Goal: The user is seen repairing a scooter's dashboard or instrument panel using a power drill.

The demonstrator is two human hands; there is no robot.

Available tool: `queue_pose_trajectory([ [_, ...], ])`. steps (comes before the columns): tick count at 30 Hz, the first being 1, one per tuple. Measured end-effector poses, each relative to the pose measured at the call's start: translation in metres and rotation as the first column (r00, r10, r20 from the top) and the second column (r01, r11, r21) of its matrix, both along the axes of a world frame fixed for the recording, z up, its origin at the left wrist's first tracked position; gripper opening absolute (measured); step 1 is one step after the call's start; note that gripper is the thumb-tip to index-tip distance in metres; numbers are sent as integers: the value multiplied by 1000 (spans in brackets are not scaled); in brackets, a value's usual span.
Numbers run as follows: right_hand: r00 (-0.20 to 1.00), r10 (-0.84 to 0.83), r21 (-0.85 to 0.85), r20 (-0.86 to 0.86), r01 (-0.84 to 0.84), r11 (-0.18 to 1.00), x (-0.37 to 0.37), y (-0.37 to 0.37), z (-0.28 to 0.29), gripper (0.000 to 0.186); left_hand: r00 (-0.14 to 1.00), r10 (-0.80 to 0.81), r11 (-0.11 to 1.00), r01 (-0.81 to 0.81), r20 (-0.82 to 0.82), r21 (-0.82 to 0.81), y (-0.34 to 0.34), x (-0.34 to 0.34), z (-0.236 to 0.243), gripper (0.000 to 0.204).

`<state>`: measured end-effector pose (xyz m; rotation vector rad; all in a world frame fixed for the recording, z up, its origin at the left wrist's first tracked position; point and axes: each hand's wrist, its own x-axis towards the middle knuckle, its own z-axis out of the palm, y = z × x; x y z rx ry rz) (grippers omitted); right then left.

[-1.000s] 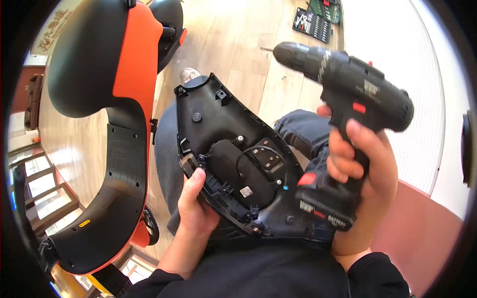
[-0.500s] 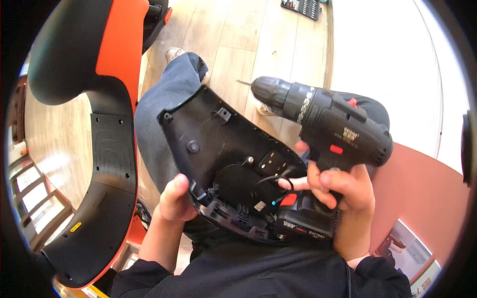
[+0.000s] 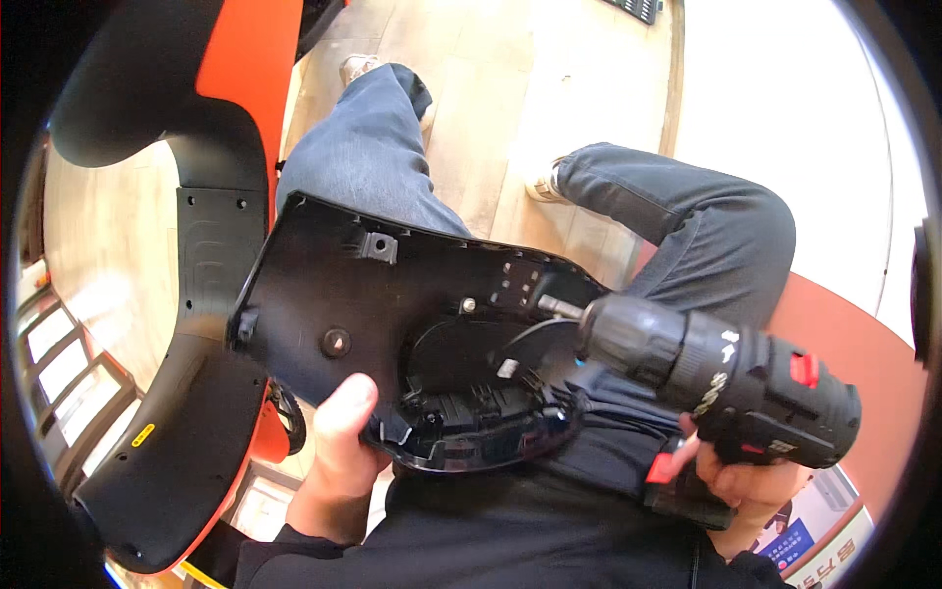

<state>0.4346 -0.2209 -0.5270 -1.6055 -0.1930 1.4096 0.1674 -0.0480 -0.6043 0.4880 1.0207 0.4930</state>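
A black moulded plastic cover [image 3: 314,285] rests over my lap with its inner side up, showing screw posts, a round recess and a thin wire. My left hand [image 3: 343,432] grips its near edge, thumb on top and fingers hidden beneath. In my right hand [image 3: 751,481] is a black cordless drill [image 3: 731,383], held by the handle. The drill lies on its side, its chuck pointing left over the right part of the cover. A short bit [image 3: 561,307] sticks out of the chuck; whether it touches the cover, I cannot tell.
To the left stands a large black and orange scooter-like body [image 3: 211,393], close to my left arm. A tool case [image 3: 638,8] lies on the wooden floor [image 3: 481,108] at the far edge. A reddish surface [image 3: 834,329] with a printed sheet [image 3: 795,540] is at the right.
The drill has moved down and right, turning so its bit now overlaps the cover. The cover has swung left and flattened out. My right hand's fingers no longer reach the wire.
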Motion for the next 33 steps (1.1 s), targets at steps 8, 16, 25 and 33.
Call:
queue_pose_trajectory([
  [8, 941, 200, -74, -272, -228, 971, 1, 36, -9, 57, 989, 50, 998, -45, -138, 41, 5, -10, -6, 72],
  [16, 941, 188, -202, -281, -250, 947, -12, 64, -16, 57, 985, 33, 995, -15, -167, 103, 7, -14, -9, 65],
  [25, 966, 107, -213, -236, -159, 964, -19, 69, -20, 59, 957, 1, 970, 71, -291, 235, -3, -25, -16, 51],
  [33, 975, 58, -226, -216, -108, 968, -18, 67, -23, 60, 988, 39, 927, 22, -153, 375, -10, -45, -34, 33],
])
